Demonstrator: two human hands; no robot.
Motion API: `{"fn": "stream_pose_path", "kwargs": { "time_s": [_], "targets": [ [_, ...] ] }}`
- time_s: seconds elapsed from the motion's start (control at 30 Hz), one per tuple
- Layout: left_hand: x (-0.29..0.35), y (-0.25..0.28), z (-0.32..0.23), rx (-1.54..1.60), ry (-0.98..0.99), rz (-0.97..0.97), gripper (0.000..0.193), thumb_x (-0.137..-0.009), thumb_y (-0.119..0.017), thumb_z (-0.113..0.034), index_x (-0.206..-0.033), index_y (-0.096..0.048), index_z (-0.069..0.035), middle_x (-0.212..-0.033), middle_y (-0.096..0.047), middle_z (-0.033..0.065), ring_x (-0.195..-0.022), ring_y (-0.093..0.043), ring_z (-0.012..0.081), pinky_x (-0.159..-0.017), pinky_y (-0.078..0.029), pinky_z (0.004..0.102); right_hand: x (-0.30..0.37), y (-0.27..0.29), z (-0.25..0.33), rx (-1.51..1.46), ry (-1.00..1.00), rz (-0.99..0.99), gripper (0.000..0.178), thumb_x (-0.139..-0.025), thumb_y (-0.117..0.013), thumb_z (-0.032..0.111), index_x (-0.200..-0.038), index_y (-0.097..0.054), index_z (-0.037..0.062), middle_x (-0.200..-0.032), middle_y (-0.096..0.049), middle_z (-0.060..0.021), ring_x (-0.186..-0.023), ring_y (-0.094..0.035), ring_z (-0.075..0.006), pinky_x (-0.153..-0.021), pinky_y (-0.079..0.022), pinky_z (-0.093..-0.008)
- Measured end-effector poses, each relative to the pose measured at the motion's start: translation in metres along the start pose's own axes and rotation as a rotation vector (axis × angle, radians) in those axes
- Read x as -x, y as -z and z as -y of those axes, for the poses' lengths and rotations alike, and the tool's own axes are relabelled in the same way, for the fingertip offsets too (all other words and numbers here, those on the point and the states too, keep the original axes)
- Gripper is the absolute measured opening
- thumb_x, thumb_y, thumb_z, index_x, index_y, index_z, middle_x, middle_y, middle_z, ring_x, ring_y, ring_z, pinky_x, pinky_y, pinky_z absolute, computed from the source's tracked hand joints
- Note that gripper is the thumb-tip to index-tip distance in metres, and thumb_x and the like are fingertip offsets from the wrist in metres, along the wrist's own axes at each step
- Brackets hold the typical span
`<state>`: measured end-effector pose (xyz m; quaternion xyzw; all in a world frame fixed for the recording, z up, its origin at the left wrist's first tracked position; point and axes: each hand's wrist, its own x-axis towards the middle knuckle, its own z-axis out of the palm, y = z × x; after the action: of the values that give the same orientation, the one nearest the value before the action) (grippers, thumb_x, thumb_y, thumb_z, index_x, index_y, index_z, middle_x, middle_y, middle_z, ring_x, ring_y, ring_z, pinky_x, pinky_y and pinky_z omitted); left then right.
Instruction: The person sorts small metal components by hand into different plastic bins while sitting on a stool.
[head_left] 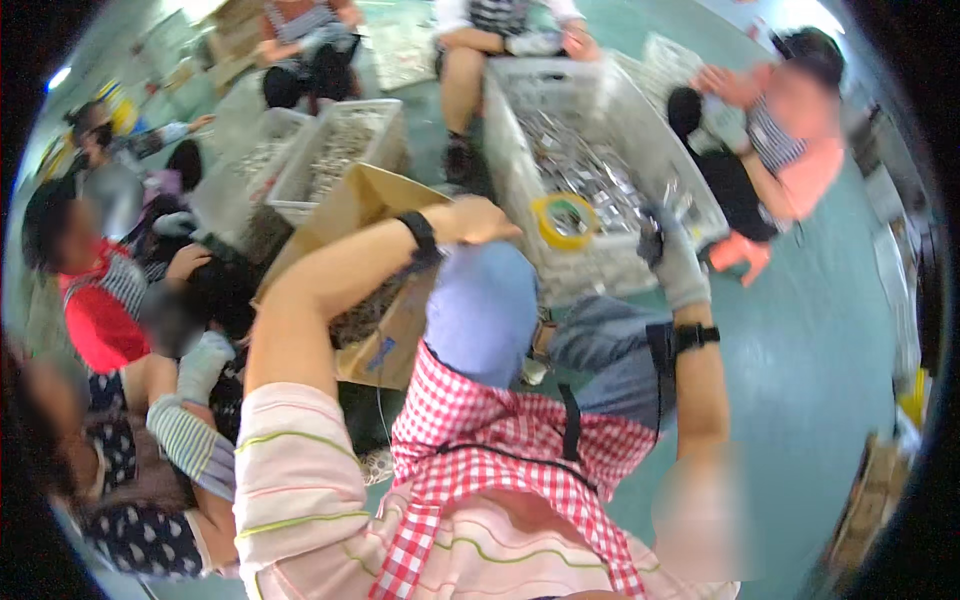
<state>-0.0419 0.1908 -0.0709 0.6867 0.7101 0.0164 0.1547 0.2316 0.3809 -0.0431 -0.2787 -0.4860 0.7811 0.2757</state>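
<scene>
My left hand [483, 221], bare with a black band at the wrist, is over my denim-clad knee [482, 300]. Its fingers are curled together, and whatever they may hold is hidden. In a grey work glove, my right hand [682, 262] is closed at the near right corner of a large white plastic bin [590, 275]. Something small and dark [651, 236] shows at its fingers, too blurred to name. Many small shiny metal pieces [580, 165] lie in the bin. Between my hands, a yellow ring like a tape roll [563, 221] sits at the bin's near rim.
An open cardboard box [385, 355] with small pieces stands left of my knee. Beyond it are smaller white bins [335, 150] of pieces. Several people sit around, one close at the right [800, 150] and others at the left. Cardboard [868, 500] lies at the far right.
</scene>
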Motion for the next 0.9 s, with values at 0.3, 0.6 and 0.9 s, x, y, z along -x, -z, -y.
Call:
{"fn": "stream_pose_path", "kwargs": {
  "time_s": [0.3,0.6,0.9],
  "targets": [
    [-0.015,0.083,-0.064,0.016,-0.217,-0.258,0.032,-0.086,-0.059,-0.032,-0.08,-0.061,-0.001,-0.068,-0.06,0.0062,-0.066,-0.059,0.0104,-0.058,-0.046,0.0272,0.042,0.058,0.025,0.254,0.243,0.064,0.025,-0.09,-0.053,0.034,-0.096,-0.053,0.0097,-0.061,-0.043,0.0041,-0.047,-0.038,-0.0071,-0.043,-0.031,-0.0213],
    [-0.034,0.036,-0.188,0.293,-0.476,0.208,0.021,-0.083,-0.06,-0.021,-0.094,-0.062,-0.004,-0.078,-0.063,0.0079,-0.077,-0.062,0.0142,-0.067,-0.048,0.0288,0.052,0.05,0.026,-0.005,0.162,-0.062,0.022,-0.088,-0.057,0.03,-0.091,-0.055,0.0091,-0.059,-0.051,0.0016,-0.041,-0.04,-0.0075,-0.038,-0.031,-0.0215],
    [-0.095,-0.279,-0.179,-0.027,-0.919,0.669,0.02,-0.072,-0.061,-0.022,-0.082,-0.069,-0.006,-0.084,-0.067,0.0149,-0.076,-0.064,0.0303,-0.067,-0.051,0.0402,0.053,0.12,0.029,-0.46,0.161,0.066,0.021,-0.09,-0.054,0.033,-0.087,-0.054,0.0113,-0.059,-0.047,0.0038,-0.045,-0.04,-0.0098,-0.043,-0.034,-0.0245]
  ]
}}
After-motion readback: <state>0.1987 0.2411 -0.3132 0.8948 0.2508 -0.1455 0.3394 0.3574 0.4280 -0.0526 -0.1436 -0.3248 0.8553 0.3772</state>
